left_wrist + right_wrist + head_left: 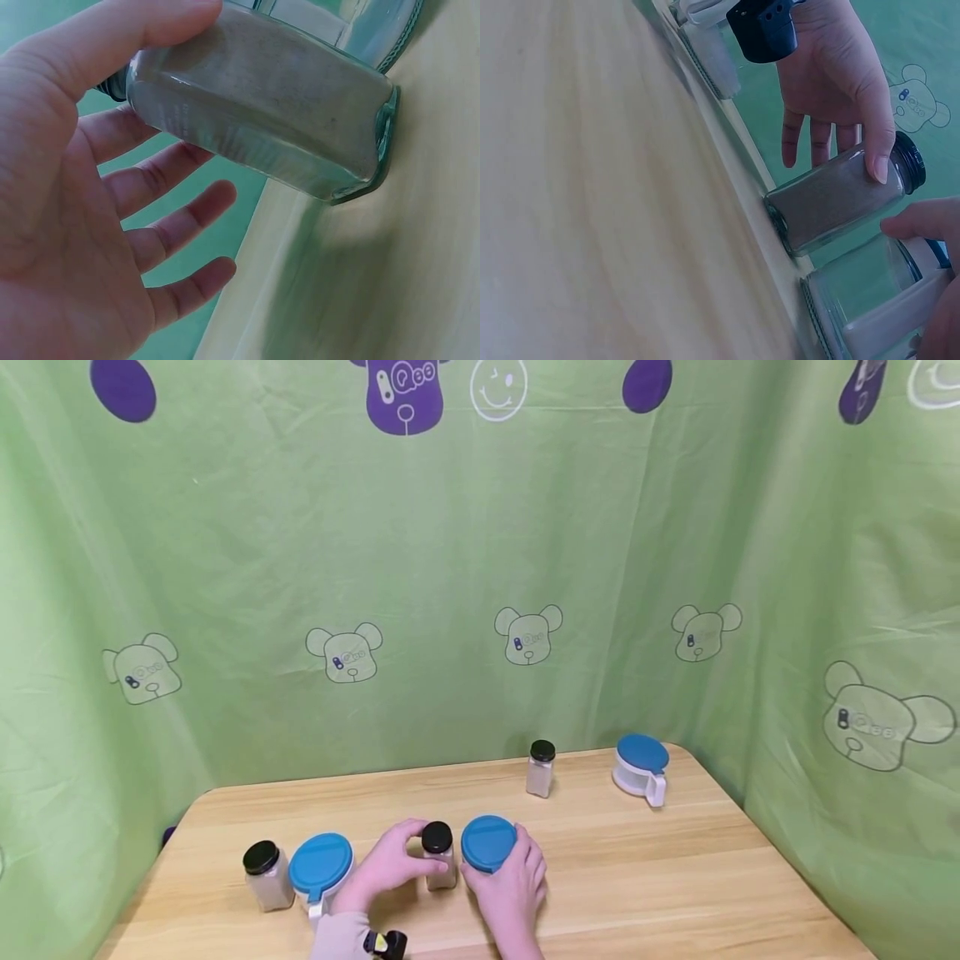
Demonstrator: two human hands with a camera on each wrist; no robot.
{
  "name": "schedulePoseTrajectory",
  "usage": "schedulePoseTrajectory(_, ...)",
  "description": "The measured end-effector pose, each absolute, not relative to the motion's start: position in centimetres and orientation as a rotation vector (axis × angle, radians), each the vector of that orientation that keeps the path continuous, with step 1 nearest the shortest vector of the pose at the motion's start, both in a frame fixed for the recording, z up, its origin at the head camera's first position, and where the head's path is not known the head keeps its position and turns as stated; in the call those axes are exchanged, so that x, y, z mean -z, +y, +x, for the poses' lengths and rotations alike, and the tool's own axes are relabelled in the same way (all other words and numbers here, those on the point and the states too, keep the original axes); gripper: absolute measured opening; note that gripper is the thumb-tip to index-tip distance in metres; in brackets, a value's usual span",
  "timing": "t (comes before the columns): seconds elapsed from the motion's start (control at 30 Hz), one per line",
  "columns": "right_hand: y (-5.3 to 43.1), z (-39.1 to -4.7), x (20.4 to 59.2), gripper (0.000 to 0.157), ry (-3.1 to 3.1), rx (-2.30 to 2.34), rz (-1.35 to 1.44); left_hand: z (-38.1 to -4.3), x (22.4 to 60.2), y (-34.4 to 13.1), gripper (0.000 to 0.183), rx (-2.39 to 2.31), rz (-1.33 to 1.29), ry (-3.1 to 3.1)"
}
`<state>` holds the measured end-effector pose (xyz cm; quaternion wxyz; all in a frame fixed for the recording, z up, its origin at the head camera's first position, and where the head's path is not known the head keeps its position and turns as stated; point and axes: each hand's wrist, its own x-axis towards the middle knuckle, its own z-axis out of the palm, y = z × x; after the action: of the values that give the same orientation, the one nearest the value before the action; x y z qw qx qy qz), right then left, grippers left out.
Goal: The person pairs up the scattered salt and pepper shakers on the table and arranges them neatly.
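My left hand (393, 862) pinches a square glass spice jar (441, 870) with a black lid and grey-brown powder inside. In the left wrist view its thumb lies along one face of the jar (262, 105), with the index and middle fingertips behind it; the other fingers are spread loose. Just to the right, my right hand (512, 887) grips a clear glass seasoning pot (489, 842) with a blue lid. The right wrist view shows the thumb of the right hand (939, 319) near the top of the pot (859, 292), by its white handle. Both containers stand upright, close together.
Left of my hands stand another black-lidded jar (268, 877) and a blue-lidded pot (321, 864), partly behind the left forearm. Farther back are a third black-lidded jar (540, 768) and a pot (641, 768) near the wooden table's (675, 868) far edge. A green curtain (450, 543) hangs behind.
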<state>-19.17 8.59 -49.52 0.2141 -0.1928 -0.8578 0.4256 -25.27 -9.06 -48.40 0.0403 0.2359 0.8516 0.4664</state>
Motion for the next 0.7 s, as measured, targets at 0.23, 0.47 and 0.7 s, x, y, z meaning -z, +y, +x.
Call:
schedulePoseTrajectory(0.23, 8.6, -19.2, 49.5, 0.103, -2.392, -1.182, -0.521, -25.2, 48.2, -9.2, 0.06, -1.409, 0.735, 2.616)
schedulePoseTrajectory(0.47, 8.7, -19.2, 49.0, 0.104, -2.42, -1.171, -0.486, -25.0, 47.4, -9.2, 0.066, -1.407, 0.729, 2.614)
schedulePoseTrajectory(0.7, 9.2, -18.9, 47.4, 0.099, -2.42, -1.219, -0.442, -24.9, 46.5, -9.3, 0.063, -1.412, 0.731, 2.624)
